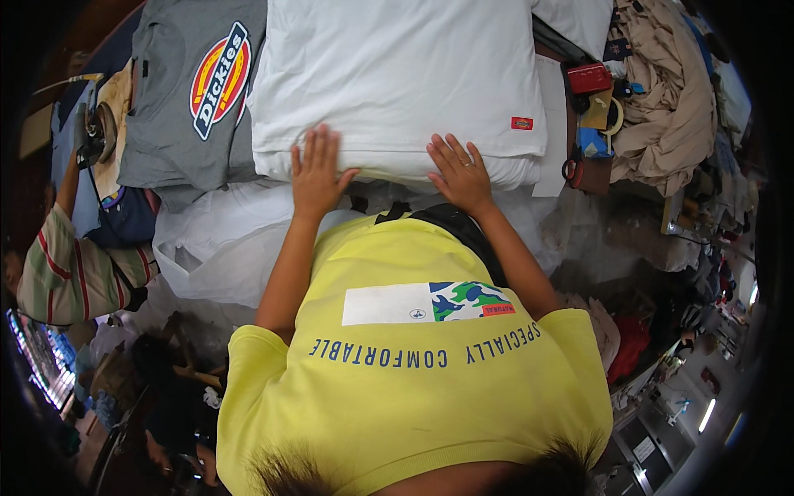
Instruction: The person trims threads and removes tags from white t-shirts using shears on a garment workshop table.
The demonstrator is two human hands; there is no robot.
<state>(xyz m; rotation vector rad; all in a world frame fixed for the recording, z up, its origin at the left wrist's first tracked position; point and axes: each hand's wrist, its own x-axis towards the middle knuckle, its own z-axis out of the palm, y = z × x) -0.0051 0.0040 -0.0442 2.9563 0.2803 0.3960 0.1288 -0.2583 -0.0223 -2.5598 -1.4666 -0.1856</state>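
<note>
Garment stack (397, 83) at centre; T-shirt (169, 99) to its left; cloth heap (666, 99) far right; scissors (581, 176) between stack and heap.

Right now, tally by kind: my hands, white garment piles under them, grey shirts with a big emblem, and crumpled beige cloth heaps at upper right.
Left hand and right hand: 2
White garment pile: 1
Grey emblem shirt: 1
Beige cloth heap: 1
Total: 5

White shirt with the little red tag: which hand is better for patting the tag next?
Probably the right hand. It's at the near edge of the white shirt, on the same side as the red tag. The left hand is farther across, so its reach would be longer.
</note>
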